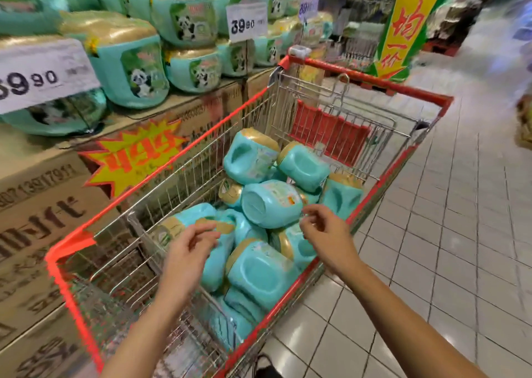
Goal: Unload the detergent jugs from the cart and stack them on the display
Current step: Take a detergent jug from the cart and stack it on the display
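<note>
Both hands are over the red-rimmed wire shopping cart (374, 81): left hand (187, 251) and right hand (325, 233) hover, fingers loosely curled, gripping nothing. Beneath them teal plastic detergent jugs with gold caps (270, 202) lie jumbled in the basket; the cardboard-box display (37, 205) stands alongside, to the left
</note>
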Demonstrator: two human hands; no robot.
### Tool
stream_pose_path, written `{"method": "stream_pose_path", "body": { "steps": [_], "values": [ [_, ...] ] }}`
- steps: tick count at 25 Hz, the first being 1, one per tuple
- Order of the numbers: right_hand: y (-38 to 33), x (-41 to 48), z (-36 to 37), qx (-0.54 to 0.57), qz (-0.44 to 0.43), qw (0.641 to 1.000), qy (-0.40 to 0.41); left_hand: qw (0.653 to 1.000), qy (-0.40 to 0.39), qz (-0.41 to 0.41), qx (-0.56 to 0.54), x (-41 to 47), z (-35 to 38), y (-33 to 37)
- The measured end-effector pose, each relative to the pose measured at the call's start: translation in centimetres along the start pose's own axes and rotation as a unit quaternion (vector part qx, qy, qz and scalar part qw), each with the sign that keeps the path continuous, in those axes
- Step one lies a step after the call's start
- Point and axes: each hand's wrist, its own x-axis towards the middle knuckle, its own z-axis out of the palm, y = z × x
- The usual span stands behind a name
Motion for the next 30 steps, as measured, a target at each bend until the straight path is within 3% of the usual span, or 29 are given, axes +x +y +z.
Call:
{"method": "stream_pose_path", "body": {
  "steps": [5, 9, 12, 14, 17, 21, 25, 30],
  "values": [
    [3.9, 11.5, 2.9, -0.095, 0.059, 0.991, -0.067, 0.994, -0.014, -0.033, 0.101, 13.4, 6.4, -1.5],
    [7.9, 19.0, 3.8, -0.161, 0.084, 0.976, -0.118, 0.978, -0.05, -0.169, 0.11, 18.3, 11.2, -3.6],
    [10.9, 22.6, 4.7, -0.101, 0.198, 0.964, -0.148, 0.958, -0.044, -0.278, 0.05, 18.9, 14.1, -6.1],
    [12.6, 23.4, 5.9, 0.028, 0.281, 0.945, -0.165, 0.949, -0.031, -0.314, -0.008, 18.9, 15.5, -7.3],
    [14.0, 23.7, 7.3, 0.098, 0.318, 0.931, -0.15, 0.938, 0.034, -0.341, -0.041, 19.7, 17.3, -8.4],
    [13.8, 23.9, 7.2, 0.14, 0.376, 0.906, -0.134, 0.932, 0.089, -0.35, -0.037, 20.1, 18.3, -8.7],
    [11.1, 24.5, 5.8, 0.166, 0.415, 0.867, -0.219, 0.934, 0.116, -0.315, -0.124, 18.2, 16.8, -7.6],
    [6.6, 23.9, 3.3, 0.102, 0.303, 0.879, -0.353, 0.942, 0.142, -0.225, -0.206, 13.4, 12.9, -4.9]
  ]
}}
